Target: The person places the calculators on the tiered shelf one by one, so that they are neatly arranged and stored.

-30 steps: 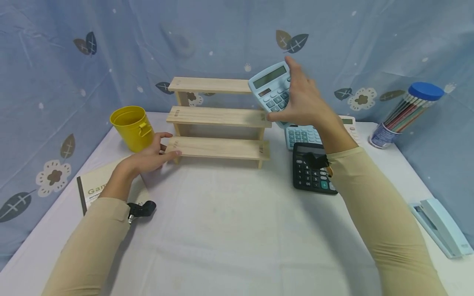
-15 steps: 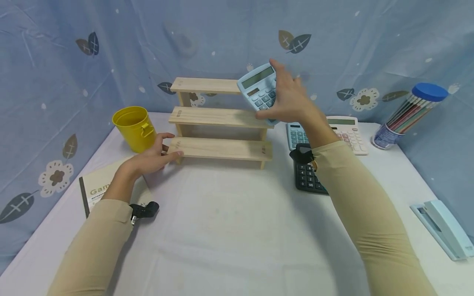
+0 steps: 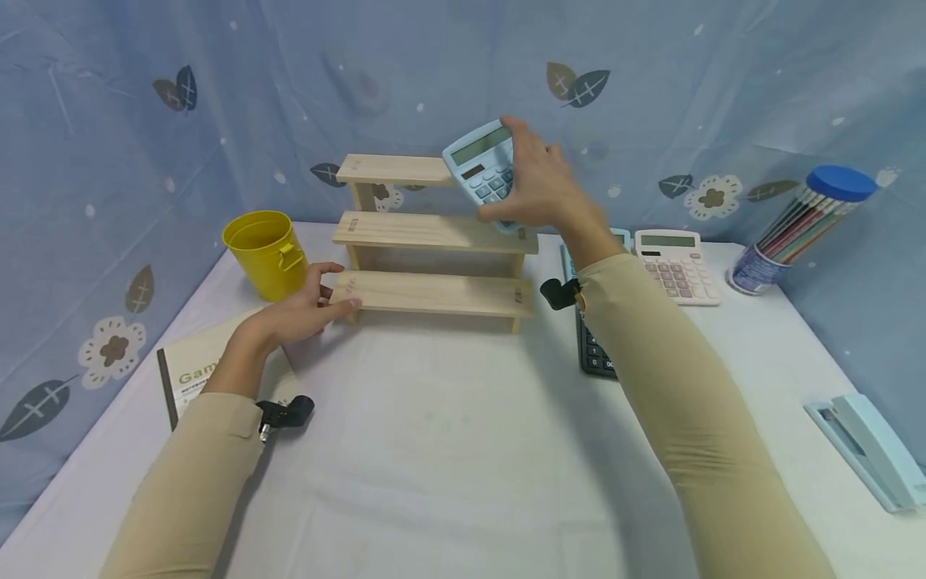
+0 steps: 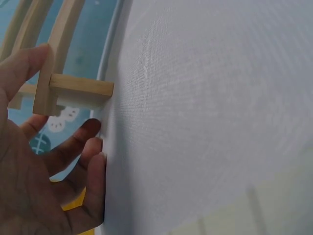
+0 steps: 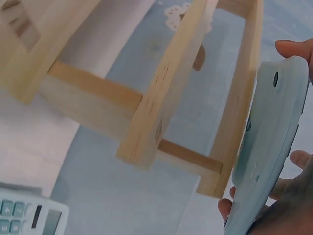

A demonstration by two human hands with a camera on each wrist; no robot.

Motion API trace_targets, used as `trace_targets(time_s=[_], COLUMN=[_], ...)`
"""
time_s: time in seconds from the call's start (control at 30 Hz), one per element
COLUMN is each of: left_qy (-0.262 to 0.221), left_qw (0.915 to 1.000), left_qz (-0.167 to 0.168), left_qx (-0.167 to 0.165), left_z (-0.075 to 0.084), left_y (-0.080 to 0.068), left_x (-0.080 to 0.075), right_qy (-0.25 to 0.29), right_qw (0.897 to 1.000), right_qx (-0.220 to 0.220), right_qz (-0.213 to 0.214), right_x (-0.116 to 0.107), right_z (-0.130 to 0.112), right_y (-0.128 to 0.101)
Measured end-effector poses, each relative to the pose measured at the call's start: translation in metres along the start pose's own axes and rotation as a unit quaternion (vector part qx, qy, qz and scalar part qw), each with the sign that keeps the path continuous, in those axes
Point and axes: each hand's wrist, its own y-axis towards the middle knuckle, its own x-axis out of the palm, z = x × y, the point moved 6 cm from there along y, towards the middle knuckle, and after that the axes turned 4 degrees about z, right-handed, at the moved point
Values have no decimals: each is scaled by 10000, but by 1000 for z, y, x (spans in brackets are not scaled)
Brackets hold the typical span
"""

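The right hand has carried the blue calculator across toward nine o'clock since a second ago, and it now sits right up against the right end of the rack, at the level of the top two shelves. Fingers are curled round the calculator's right edge and thumb under its lower edge, so that hand is clamped firmly on it, display facing us and tilted. In the right wrist view the calculator shows edge-on, its back just beside the rack's top shelf, fingertips hooked over the far edge.

Over at the left, the left hand has not budged: it rests flat on the tablecloth with its fingers spread and relaxed, gripping nothing, fingertips touching the left end of the bottom shelf. The left wrist view confirms it: the hand lies open, thumb against the rack's foot.

Around them: a yellow pot at ten o'clock of the left hand, just beside it; a notebook under the left forearm. At three o'clock of the rack, a black calculator mostly hidden by the right sleeve, and a pink calculator beyond it. A pencil tub with a blue lid leans at the far right, and a stapler lies at the right edge
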Motion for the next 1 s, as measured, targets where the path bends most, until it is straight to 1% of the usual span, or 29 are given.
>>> trace_targets(time_s=[0.17,0.33,0.47,0.57,0.63,0.77,0.83,0.93,1.0], left_qy=[-32,-52,-62,-93,-83,-53,-48,-65,-84], left_qw=[9999,9999,9999,9999,9999,9999,9999,9999,9999], left_qz=[-38,-30,-25,-37,-37,-8,-2,-8,-20], left_qx=[92,139,146,106,90,95,114,136,138], left_z=[-1,0,1,1,1,2,2,2,2], left_y=[0,-1,-1,-2,-2,-3,-3,-3,-3], left_x=[1,-1,-1,0,-1,-2,-2,-1,0], right_qy=[136,147,211,328,328,99,83,202,347], right_qw=[9998,9997,9994,9988,9986,9985,9972,9942,9924], right_qx=[-7,141,278,334,349,132,93,124,168], right_qz=[-107,-150,-72,-103,-224,-520,-735,-1047,-1165], right_x=[8,10,12,14,14,13,13,15,17], right_z=[-2,-6,-8,-10,-11,-16,-16,-15,-14], right_y=[9,17,20,19,19,19,18,18,17])
